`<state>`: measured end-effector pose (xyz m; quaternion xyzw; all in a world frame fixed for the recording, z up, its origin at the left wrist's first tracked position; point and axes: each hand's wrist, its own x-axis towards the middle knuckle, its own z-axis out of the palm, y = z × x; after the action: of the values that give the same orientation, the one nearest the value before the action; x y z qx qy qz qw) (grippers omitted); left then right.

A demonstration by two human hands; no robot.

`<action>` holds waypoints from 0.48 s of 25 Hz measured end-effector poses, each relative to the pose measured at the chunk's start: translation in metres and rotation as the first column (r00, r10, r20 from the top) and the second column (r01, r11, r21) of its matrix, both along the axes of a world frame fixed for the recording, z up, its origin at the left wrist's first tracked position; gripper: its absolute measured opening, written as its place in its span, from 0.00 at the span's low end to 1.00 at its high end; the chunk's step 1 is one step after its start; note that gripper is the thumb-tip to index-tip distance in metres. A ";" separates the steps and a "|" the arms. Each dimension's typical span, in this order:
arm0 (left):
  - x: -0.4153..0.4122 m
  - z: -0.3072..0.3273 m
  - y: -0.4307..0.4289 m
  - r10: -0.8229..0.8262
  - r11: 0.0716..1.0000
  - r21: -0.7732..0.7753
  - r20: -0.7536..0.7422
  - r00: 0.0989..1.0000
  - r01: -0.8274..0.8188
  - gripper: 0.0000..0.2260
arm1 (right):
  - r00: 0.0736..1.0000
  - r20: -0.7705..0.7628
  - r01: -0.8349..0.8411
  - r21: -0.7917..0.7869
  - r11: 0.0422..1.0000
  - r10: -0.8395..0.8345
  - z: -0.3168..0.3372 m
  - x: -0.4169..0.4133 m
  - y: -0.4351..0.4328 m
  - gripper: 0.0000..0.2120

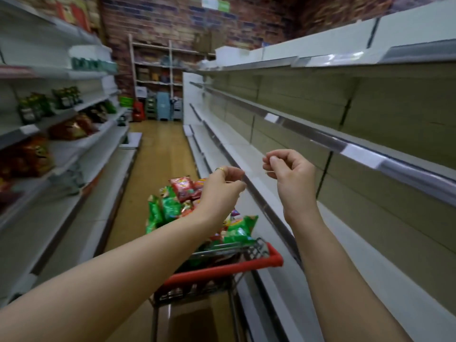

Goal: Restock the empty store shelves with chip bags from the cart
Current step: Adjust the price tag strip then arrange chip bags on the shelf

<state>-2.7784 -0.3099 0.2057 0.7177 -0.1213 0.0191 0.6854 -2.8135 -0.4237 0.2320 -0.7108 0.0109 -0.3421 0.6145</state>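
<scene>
Forearms extend over the cart [222,269], which holds the chip bags [170,206]; the empty shelves [345,248] stand just right. Left hand [222,186] and right hand [291,174] hover, fingers curled and pinched, seemingly on nothing. Recommended: release, grip one bag's top seam, and shelve it upright.

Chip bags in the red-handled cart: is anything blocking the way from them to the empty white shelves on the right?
Nothing visible does. The red and green foil chip bags lie heaped above the rim of the wire cart with the red handle, which stands right beside the bare white metal shelves.
</scene>
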 end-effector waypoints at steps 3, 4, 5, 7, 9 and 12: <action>0.052 -0.024 0.029 0.068 0.997 0.046 -0.104 0.992 -0.063 0.07 | 0.995 -0.079 -0.052 0.011 0.999 0.053 -0.021 0.056 0.026 0.13; 0.068 -0.031 0.037 0.092 0.995 0.055 -0.135 0.987 -0.085 0.07 | 0.992 -0.109 -0.069 0.015 0.997 0.071 -0.028 0.072 0.032 0.13; 0.081 -0.038 0.042 0.114 0.993 0.057 -0.159 0.981 -0.107 0.07 | 0.987 -0.134 -0.087 0.020 0.996 0.088 -0.035 0.086 0.035 0.12; 0.108 -0.053 0.050 0.154 0.988 0.052 -0.218 0.964 -0.146 0.08 | 0.976 -0.183 -0.118 0.025 0.993 0.120 -0.049 0.117 0.039 0.11; 0.132 -0.068 0.054 0.184 0.983 0.049 -0.270 0.945 -0.178 0.08 | 0.961 -0.240 -0.138 0.013 0.990 0.137 -0.064 0.147 0.037 0.10; 0.173 -0.093 0.054 0.234 0.972 0.088 -0.313 0.920 -0.217 0.08 | 0.919 -0.348 -0.180 0.044 0.983 0.185 -0.093 0.199 0.025 0.09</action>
<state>-2.6053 -0.2563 0.1131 0.7376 0.0749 -0.0225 0.6707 -2.6148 -0.3987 0.1392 -0.7548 0.0560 -0.1509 0.6359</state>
